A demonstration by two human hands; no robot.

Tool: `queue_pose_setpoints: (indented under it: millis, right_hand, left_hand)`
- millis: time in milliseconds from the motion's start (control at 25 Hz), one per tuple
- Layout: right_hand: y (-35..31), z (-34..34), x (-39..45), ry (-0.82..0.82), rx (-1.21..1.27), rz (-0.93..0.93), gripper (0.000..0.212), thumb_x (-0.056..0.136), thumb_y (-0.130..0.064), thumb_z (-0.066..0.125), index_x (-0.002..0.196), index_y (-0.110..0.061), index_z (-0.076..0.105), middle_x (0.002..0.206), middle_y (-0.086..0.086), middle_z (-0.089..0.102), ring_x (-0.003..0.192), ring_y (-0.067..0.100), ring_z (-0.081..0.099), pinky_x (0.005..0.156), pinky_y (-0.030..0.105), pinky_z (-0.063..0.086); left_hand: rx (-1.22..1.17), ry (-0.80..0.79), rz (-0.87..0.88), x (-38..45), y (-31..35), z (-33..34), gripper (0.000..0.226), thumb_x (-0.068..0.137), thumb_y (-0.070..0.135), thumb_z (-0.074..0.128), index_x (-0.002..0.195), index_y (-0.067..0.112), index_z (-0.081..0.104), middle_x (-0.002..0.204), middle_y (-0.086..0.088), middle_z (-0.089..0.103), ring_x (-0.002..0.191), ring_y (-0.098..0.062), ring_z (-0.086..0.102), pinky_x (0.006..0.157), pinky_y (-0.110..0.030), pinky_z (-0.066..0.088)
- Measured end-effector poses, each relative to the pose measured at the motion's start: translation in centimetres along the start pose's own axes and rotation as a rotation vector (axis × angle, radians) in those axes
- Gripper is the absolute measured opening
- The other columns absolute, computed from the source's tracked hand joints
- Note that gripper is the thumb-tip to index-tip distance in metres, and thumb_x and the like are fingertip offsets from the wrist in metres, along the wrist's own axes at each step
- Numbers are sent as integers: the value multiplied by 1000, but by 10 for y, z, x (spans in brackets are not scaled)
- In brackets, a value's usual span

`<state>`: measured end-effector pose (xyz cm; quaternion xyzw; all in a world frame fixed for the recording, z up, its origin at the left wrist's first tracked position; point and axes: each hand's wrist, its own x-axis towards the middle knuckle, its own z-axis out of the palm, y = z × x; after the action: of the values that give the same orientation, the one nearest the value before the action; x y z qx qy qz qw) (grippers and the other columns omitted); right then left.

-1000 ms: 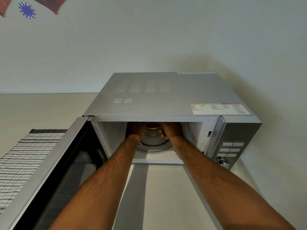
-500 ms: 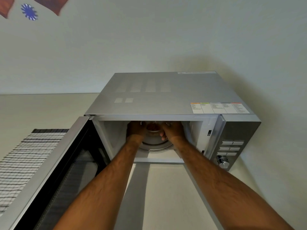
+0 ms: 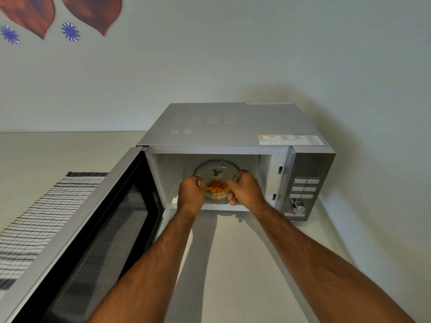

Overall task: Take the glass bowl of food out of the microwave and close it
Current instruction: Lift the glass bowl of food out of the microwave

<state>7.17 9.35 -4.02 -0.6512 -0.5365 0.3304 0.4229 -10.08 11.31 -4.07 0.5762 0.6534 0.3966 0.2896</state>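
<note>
A pale wall [image 3: 210, 54] rises behind a light worktop [image 3: 233, 264], and the microwave [image 3: 233, 122] stands on that worktop against the wall. Far left of the microwave, high on the wall, are reddish-brown leaf shapes [image 3: 30, 12] and blue flower decals [image 3: 70, 31]. Lower, left of the microwave, a striped mat [image 3: 35, 217] lies on the worktop. The microwave's door [image 3: 81, 241] is swung wide open to its left, its dark window facing the camera.

At the mouth of the microwave's cavity, the left hand [image 3: 191, 193] is closed on the left rim of the bowl [image 3: 218, 194], fingers wrapped over the edge. The bowl is clear glass with orange cubes of food [image 3: 217, 189] inside; it sits between the two hands at the front of the cavity, just over the lower sill. Whether its base touches the floor of the cavity cannot be told. Behind it, deeper in the microwave, the glass turntable [image 3: 217, 170] lies bare. The right hand [image 3: 247, 191] grips the bowl's right rim, thumb on top and fingers curled under.

On the microwave's right side is the control panel [image 3: 304, 190] with rows of buttons and a metal knob [image 3: 298, 206]. A label strip [image 3: 290, 139] sits on the microwave's top near its right front edge.
</note>
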Motion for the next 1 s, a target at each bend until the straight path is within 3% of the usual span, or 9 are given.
queue_pose_setpoints:
  millis: [280, 360, 480, 720, 920, 1000]
  right_hand:
    - [-1, -14, -83, -26, 15, 18, 12, 96, -23, 62, 93, -20, 51, 50, 5, 69, 35, 17, 58, 42, 27, 48]
    - [0, -19, -107, -31, -24, 31, 14, 96, -24, 64, 96, -16, 52, 51, 5, 71, 35, 15, 58, 40, 24, 47]
    - [-1, -27, -138, -72, -64, 19, 16, 97, -25, 65, 92, -17, 52, 51, 4, 72, 33, 13, 58, 39, 22, 46]
    - [-6, -27, -199, -163, -130, 19, 20, 94, -25, 67, 96, -9, 55, 55, 7, 75, 37, 14, 63, 41, 23, 52]
    - [-25, -19, -237, -241, -175, -9, 18, 96, -26, 65, 95, -11, 56, 58, 9, 76, 39, 16, 65, 46, 27, 55]
    - [-32, -16, -251, -289, -184, -7, 18, 96, -26, 64, 95, -11, 55, 59, 10, 77, 41, 18, 67, 48, 29, 55]
  left_hand:
    - [9, -3, 4, -85, -5, -32, 26, 104, 20, 59, 113, 7, 78, 84, -9, 77, 67, -20, 72, 64, -30, 58]
    - [44, 6, 26, -113, -6, -42, 25, 105, 25, 58, 104, 11, 79, 72, -1, 73, 61, -16, 69, 57, -28, 53]
    - [71, -4, 36, -151, -8, -58, 23, 101, 25, 58, 88, 14, 74, 68, -1, 72, 62, -21, 72, 61, -36, 60]
    - [52, -36, 17, -214, -25, -85, 26, 102, 22, 60, 118, 9, 76, 78, -1, 72, 58, -7, 67, 41, -7, 42]
    - [40, -40, 4, -252, -34, -122, 34, 103, 21, 58, 133, 12, 70, 95, -7, 78, 62, -6, 69, 46, -4, 45]
    - [49, -64, 8, -267, -36, -138, 37, 104, 23, 58, 138, 14, 67, 92, -3, 77, 62, -6, 71, 48, -3, 47]
